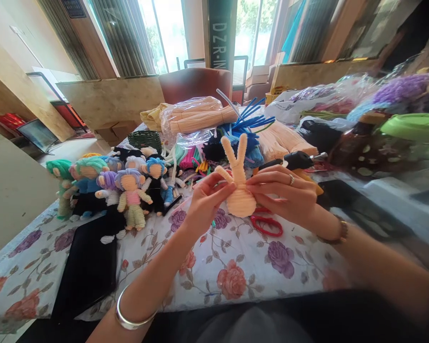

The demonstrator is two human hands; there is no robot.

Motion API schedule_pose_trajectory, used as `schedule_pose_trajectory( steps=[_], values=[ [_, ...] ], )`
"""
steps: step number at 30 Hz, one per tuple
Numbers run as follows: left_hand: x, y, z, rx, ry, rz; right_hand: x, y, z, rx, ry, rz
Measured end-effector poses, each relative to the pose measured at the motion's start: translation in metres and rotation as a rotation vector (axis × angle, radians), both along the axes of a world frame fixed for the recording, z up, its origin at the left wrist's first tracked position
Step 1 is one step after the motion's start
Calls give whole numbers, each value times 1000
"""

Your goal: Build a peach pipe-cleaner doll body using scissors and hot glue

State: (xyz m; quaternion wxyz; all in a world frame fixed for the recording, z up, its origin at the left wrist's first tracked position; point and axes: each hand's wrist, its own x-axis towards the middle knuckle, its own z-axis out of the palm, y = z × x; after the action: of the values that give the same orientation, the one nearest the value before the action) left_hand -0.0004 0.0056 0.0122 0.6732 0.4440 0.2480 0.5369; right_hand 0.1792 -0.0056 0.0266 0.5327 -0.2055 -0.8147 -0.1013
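Between my two hands is a peach doll body made of fuzzy pipe cleaners (240,202), held above the flowered tablecloth. Its round coiled end points down toward me, and two long prongs stick up, with a shorter one out to the left. My left hand (211,197) pinches it at the narrow middle from the left. From the other side, the fingers of my right hand (284,190) grip the same narrow part; a ring and a bracelet are on this arm. Red-handled scissors (268,225) lie on the cloth just below my right hand.
Several finished dolls (132,195) stand at the left, beside a black flat device (89,262). Bundles of peach pipe cleaners (200,116) and blue stems (248,121) lie at the back. A black tool, perhaps a glue gun (296,160), is behind my right hand. A green-lidded jar (413,127) stands right.
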Motion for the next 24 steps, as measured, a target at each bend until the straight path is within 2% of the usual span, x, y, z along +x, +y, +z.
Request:
schedule_pose_trajectory(
  steps=[6, 9, 14, 20, 24],
  values=[
    [2, 2, -6, 55, 113, 4, 2, 5, -1, -129, -24, 59],
    [1, 3, -7, 63, 92, 11, 3, 4, 1, -268, 4, 99],
    [2, 2, -7, -11, 77, 37, 5, 1, 4, -601, 142, 113],
    [3, 2, -8, -50, 58, -19, 2, 5, 1, -714, 194, 106],
    [4, 1, -6, -52, 69, -49, -1, 8, -2, -891, 249, 147]
  ],
)
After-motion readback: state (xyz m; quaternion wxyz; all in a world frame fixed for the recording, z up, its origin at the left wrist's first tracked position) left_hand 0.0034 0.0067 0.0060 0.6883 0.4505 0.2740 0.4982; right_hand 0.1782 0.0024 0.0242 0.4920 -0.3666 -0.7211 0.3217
